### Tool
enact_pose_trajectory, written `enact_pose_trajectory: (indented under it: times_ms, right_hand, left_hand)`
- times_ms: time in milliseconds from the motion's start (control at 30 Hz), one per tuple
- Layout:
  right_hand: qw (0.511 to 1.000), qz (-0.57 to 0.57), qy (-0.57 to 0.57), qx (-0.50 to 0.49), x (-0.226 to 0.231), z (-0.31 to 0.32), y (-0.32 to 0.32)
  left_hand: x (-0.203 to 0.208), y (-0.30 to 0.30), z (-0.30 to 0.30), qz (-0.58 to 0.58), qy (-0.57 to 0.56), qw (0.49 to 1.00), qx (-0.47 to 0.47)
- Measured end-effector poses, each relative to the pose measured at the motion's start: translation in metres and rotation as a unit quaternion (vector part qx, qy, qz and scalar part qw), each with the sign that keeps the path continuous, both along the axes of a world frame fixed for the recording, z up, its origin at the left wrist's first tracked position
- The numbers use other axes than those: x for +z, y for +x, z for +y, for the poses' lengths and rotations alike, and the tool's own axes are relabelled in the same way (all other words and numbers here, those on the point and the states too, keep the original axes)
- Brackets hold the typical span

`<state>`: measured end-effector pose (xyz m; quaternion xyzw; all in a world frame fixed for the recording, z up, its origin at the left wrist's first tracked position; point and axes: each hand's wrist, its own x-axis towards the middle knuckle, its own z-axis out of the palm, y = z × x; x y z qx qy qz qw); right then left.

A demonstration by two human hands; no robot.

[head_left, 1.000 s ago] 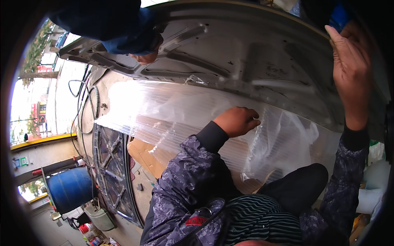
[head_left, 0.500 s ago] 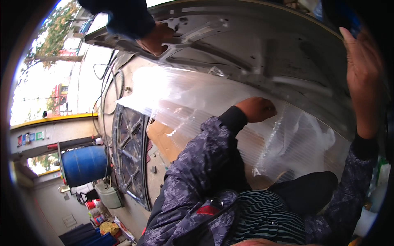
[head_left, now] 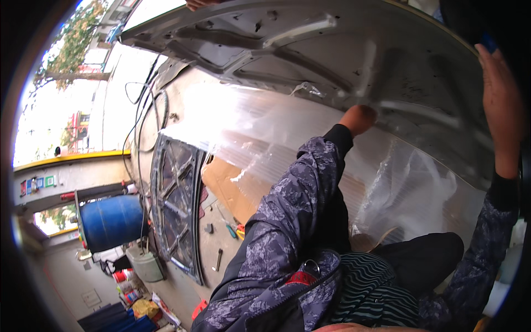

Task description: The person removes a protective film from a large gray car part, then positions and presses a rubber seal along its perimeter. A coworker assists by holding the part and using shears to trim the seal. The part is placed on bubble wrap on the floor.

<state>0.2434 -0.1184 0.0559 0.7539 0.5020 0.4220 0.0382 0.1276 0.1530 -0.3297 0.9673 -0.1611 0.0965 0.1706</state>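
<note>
A grey car hood, its ribbed inner side toward me, stands tilted across the far side. My left hand reaches out to its lower edge; it is blurred and its fingers are hidden. At the hood's right edge my right hand is raised, its fingers stretched upward and the thumb apart, with the palm against or close beside the edge. Under the hood and before me lies clear plastic sheeting. Another person's hand is on the hood's upper left edge.
A second dark panel lies on the floor at left, near a blue barrel and a grey-green container. Flattened cardboard, a wrench and a screwdriver lie nearby. Black cables loop at the far left.
My left hand has moved up and away to the hood's lower edge. My right hand has shifted slightly right and down. The other person's hand has moved up to the hood's top edge.
</note>
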Motion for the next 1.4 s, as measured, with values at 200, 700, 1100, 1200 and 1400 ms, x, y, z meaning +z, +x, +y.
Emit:
enact_pose_trajectory:
  times_ms: [200,700,1100,1200,1400]
  right_hand:
    - [0.984,0.069,-0.008,-0.163,-0.006,-0.007,-0.012]
    - [0.987,0.043,-0.008,-0.153,-0.008,-0.009,-0.012]
    - [0.984,0.039,-0.009,-0.171,-0.001,-0.005,-0.008]
    - [0.980,0.029,-0.022,-0.197,0.000,-0.003,-0.006]
    - [0.981,0.015,0.008,-0.192,-0.007,-0.009,-0.004]
  left_hand:
    - [-0.069,0.016,0.062,0.166,0.272,0.944,0.087]
    - [-0.166,-0.008,0.169,0.100,-0.022,0.967,0.233]
    - [-0.274,-0.007,0.176,0.117,-0.388,0.854,0.325]
    - [-0.247,-0.009,0.157,0.060,-0.627,0.687,0.363]
    - [-0.269,0.015,0.169,0.111,-0.584,0.669,0.446]
